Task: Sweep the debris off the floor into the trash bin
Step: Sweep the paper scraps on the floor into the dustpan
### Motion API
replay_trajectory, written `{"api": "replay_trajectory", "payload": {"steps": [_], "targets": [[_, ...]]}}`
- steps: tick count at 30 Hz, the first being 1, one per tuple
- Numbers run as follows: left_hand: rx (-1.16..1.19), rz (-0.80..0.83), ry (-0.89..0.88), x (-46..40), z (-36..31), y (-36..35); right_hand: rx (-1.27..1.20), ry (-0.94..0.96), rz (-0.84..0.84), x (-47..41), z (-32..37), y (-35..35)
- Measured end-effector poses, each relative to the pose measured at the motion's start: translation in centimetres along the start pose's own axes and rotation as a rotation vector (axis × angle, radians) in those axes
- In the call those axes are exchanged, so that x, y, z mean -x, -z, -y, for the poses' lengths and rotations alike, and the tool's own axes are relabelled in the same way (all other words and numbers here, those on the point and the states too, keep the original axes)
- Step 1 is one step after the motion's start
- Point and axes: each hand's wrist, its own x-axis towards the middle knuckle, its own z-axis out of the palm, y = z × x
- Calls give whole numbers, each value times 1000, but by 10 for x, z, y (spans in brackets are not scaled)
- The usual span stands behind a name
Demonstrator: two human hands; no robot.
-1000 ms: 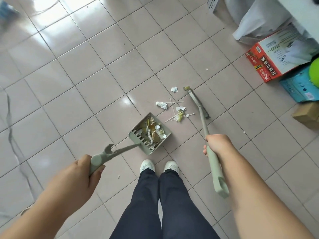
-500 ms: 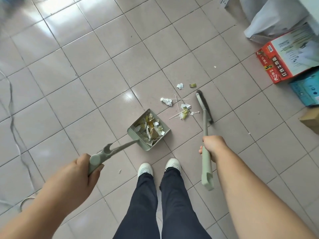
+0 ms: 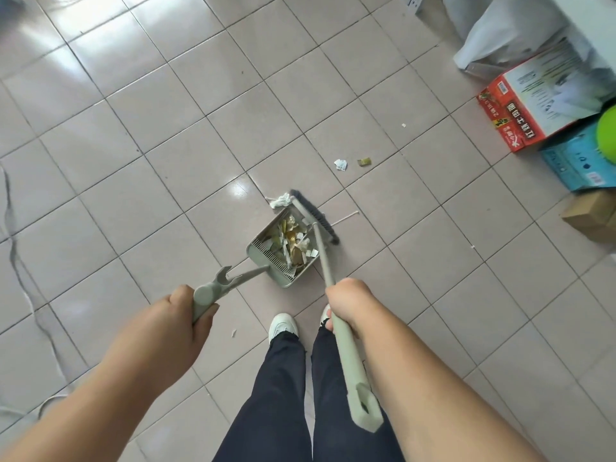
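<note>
My left hand (image 3: 186,315) grips the long handle of a grey-green dustpan (image 3: 258,253) that sits on the tiled floor ahead of my feet, filled with yellow and white scraps (image 3: 291,241). My right hand (image 3: 350,300) grips the handle of a matching broom (image 3: 325,258); its dark bristles (image 3: 316,215) press against the pan's open mouth. A crumpled white paper (image 3: 280,200) lies at the bristles' far end. A thin white stick (image 3: 346,216) lies just right of the broom head. Farther out lie a white scrap (image 3: 340,164) and a small olive piece (image 3: 364,161).
A red and white box (image 3: 533,108), a blue box (image 3: 580,161) and a brown carton (image 3: 593,215) line the right side, with a white bag (image 3: 500,31) behind them. A cable (image 3: 20,261) runs down the left floor. Small flecks (image 3: 403,125) lie scattered on the tiles.
The broom head swept left from the loose pile up to the dustpan's mouth, pushing most of the sticks and scraps into or against the pan. The dustpan stayed put.
</note>
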Motion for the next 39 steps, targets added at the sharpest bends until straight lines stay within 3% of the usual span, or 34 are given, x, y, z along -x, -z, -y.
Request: {"api": "replay_trajectory", "payload": {"steps": [5,9,14,21,28,33,39], "targets": [[12,-4,-7,-2,5,-1,-19,20,67,43,-4,21],[-15,-18,-7,0,6,0,-37,79,21,60,-4,28],[33,-34,-27,-1,10,-2,-40,122,-82,35,15,15],[49,-34,-57,2,15,-7,145,110,-183,-16,28,-11],[34,-50,-51,3,13,-8,239,11,-62,3,-19,-34],[60,-83,-72,6,16,-12,136,59,-9,39,-31,-1],[63,-51,-31,7,17,-16,47,138,-123,47,-29,44]]}}
